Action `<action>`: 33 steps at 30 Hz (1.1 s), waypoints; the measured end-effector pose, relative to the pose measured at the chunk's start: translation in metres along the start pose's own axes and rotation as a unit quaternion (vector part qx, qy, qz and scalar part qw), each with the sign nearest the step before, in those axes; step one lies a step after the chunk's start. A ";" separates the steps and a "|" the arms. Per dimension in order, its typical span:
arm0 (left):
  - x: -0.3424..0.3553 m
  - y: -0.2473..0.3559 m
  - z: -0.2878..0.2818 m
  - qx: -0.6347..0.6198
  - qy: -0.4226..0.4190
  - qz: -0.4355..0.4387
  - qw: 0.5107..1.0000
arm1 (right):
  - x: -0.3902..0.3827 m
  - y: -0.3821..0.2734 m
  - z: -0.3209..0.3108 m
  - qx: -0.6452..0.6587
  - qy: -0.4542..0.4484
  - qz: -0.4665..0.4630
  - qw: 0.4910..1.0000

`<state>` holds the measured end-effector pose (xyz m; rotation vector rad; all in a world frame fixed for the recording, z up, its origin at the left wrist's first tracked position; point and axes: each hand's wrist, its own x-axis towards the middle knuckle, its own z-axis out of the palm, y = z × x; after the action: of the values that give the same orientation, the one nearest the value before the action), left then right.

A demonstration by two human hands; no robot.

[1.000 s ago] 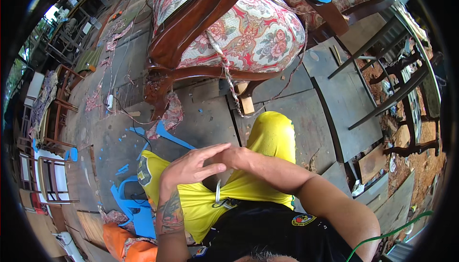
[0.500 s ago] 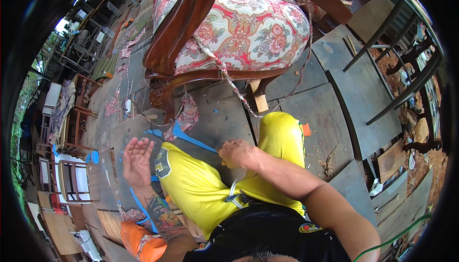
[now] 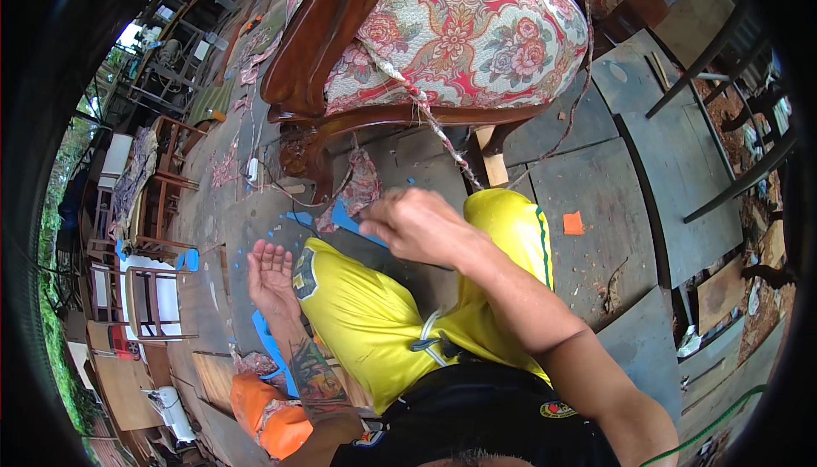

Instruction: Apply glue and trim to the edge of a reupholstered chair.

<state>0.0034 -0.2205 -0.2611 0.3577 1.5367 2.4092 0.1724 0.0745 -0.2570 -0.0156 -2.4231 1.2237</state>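
My left hand (image 3: 274,281) is open beside my left knee, palm up, its fingers stretched and holding nothing. Over the gap between my knees, my right hand (image 3: 419,225) is closed with its knuckles up. Whatever may be in its fist is hidden. A blue strip (image 3: 347,218) reaches from the floor toward that fist; I cannot tell if they touch. Ahead stands a carved wooden chair (image 3: 294,67) with a floral padded seat (image 3: 451,37). A twisted fabric cord (image 3: 430,122) hangs from the seat toward my right knee. A floral fabric scrap (image 3: 362,179) lies by the chair leg.
Grey boards (image 3: 579,186) with gaps form the floor, with an orange scrap (image 3: 574,223) on them. Orange cloth (image 3: 268,416) and another blue strip (image 3: 274,343) lie at my left. Dark metal chair legs (image 3: 732,186) stand right. Wooden chair frames (image 3: 157,297) stand left.
My right hand has risen and moved forward, away from my lap. My left hand remains open near the left knee. The view has shifted slightly.
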 end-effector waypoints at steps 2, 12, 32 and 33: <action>0.000 0.001 0.032 0.026 0.015 0.010 0.999 | 0.004 -0.006 -0.024 0.074 0.282 -0.043 0.956; -0.012 -0.048 0.232 0.200 -0.194 -0.005 0.960 | 0.022 0.010 -0.064 -0.149 0.413 0.021 0.898; -0.009 -0.066 0.311 0.153 -0.183 0.084 0.968 | 0.029 0.037 -0.111 0.009 0.546 -0.098 0.832; -0.008 -0.065 0.309 0.149 -0.176 0.079 0.970 | 0.029 0.039 -0.111 0.035 0.529 -0.080 0.844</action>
<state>0.1224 0.0643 -0.1942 0.9456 1.7492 2.0688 0.1802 0.1889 -0.2188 -0.3607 -1.3696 0.8592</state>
